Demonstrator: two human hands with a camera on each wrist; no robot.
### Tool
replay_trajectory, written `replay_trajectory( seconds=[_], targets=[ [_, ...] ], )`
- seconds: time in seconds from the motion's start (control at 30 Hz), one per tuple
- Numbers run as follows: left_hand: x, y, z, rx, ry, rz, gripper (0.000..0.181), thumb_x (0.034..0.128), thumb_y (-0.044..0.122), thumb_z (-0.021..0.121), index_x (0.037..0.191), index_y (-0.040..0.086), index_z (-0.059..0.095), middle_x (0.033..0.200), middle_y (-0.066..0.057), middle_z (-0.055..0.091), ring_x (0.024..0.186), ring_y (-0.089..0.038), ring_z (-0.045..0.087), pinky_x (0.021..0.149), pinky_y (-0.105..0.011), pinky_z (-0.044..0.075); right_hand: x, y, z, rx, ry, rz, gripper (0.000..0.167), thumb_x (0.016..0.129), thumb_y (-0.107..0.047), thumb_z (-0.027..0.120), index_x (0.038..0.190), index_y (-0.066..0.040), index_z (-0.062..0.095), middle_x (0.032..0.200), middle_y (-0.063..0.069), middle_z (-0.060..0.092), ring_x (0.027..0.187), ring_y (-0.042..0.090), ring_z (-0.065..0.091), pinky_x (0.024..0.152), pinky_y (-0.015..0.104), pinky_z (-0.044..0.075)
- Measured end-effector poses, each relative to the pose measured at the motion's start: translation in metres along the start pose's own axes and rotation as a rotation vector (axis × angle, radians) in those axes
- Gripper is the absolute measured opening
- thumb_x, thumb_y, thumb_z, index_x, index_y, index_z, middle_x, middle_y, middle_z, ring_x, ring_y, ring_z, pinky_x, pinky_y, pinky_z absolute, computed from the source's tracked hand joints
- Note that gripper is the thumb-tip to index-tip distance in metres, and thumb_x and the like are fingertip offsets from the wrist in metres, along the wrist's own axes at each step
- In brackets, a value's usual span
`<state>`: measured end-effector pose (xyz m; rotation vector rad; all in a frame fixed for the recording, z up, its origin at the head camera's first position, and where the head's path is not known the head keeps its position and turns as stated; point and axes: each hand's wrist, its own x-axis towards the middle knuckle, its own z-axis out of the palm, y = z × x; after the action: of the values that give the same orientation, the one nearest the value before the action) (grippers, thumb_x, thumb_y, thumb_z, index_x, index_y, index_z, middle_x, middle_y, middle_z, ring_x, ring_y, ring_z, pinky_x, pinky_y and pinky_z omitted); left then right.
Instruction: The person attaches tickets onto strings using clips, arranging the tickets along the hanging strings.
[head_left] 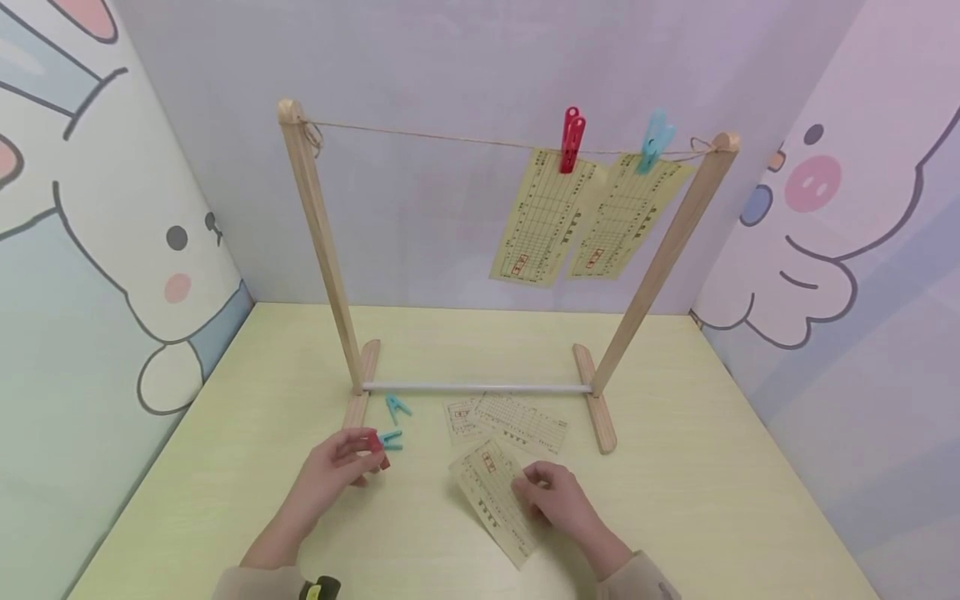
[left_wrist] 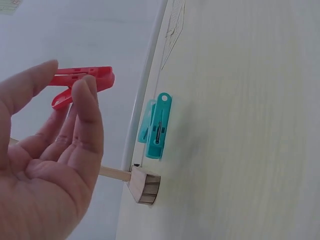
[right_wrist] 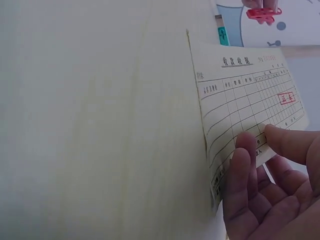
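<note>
In the head view, the left hand (head_left: 326, 475) pinches a red peg (head_left: 378, 451) beside two teal pegs on the table, the nearer one (head_left: 391, 441) just past its fingertips. The right hand (head_left: 558, 500) holds a paper slip (head_left: 487, 492) by its right long edge; the slip lies between the hands, well apart from the left one. Its long axis slants from upper left to lower right, the red-stamped end pointing away from the person, towards two loose slips (head_left: 532, 422) near the rack's white bar (head_left: 480, 387). Above, two more slips hang from the string (head_left: 420, 133), under a red clip (head_left: 572, 142) and a blue clip (head_left: 656, 142).

The left wrist view brings out the red peg's spread legs at the thumb side; its long axis runs nearly level, blunt end to the right. Thumb and forefinger have hold of it, the other fingers loosely curled.

The right wrist view makes the printed title and boxed red stamp plainer than the head view does. Thumb and bent fingers close on the slip's edge, and its left edge bows.
</note>
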<state>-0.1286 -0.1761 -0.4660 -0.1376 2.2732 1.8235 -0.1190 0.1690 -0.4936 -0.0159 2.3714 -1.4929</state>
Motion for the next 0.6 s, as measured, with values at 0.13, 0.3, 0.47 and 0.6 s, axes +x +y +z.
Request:
replay_trajectory(
  seconds=[0.13, 0.3, 0.47, 0.6],
  targets=[
    [0.001, 0.003, 0.001, -0.026, -0.002, 0.008, 0.051, 0.0927, 0.022, 0.07, 0.136, 0.0, 0.052, 0.12, -0.018, 0.068, 0.092, -0.021, 0.07, 0.076, -0.029, 0.059, 0.002, -0.004, -0.005, 0.005, -0.016, -0.017, 0.026, 0.094, -0.028, 0.066, 0.1, -0.003, 0.068, 0.079, 0.002, 0.066, 0.064, 0.012, 0.059, 0.056, 0.024, 0.05],
    [0.001, 0.007, 0.002, -0.047, 0.001, 0.015, 0.05, 0.0936, 0.025, 0.069, 0.134, -0.001, 0.054, 0.114, -0.017, 0.071, 0.093, -0.025, 0.071, 0.077, -0.031, 0.059, 0.004, -0.012, -0.012, 0.014, -0.001, -0.031, 0.024, 0.094, -0.025, 0.067, 0.099, -0.001, 0.068, 0.081, 0.002, 0.066, 0.063, 0.013, 0.059, 0.056, 0.026, 0.051],
    [0.001, 0.014, 0.001, -0.04, -0.006, 0.053, 0.049, 0.0952, 0.027, 0.067, 0.134, -0.001, 0.053, 0.108, -0.015, 0.073, 0.091, -0.017, 0.071, 0.078, -0.029, 0.059, 0.005, -0.016, -0.016, 0.019, 0.007, -0.043, 0.023, 0.094, -0.024, 0.067, 0.099, -0.001, 0.068, 0.082, 0.002, 0.067, 0.063, 0.013, 0.06, 0.058, 0.027, 0.053],
    [0.001, 0.023, -0.001, -0.033, -0.02, 0.122, 0.045, 0.0972, 0.024, 0.064, 0.132, -0.002, 0.053, 0.107, -0.018, 0.072, 0.089, -0.013, 0.072, 0.076, -0.029, 0.059, 0.005, -0.019, -0.018, 0.016, 0.011, -0.063, 0.024, 0.094, -0.025, 0.066, 0.099, -0.001, 0.068, 0.084, 0.003, 0.067, 0.065, 0.014, 0.06, 0.058, 0.027, 0.054]
  ],
)
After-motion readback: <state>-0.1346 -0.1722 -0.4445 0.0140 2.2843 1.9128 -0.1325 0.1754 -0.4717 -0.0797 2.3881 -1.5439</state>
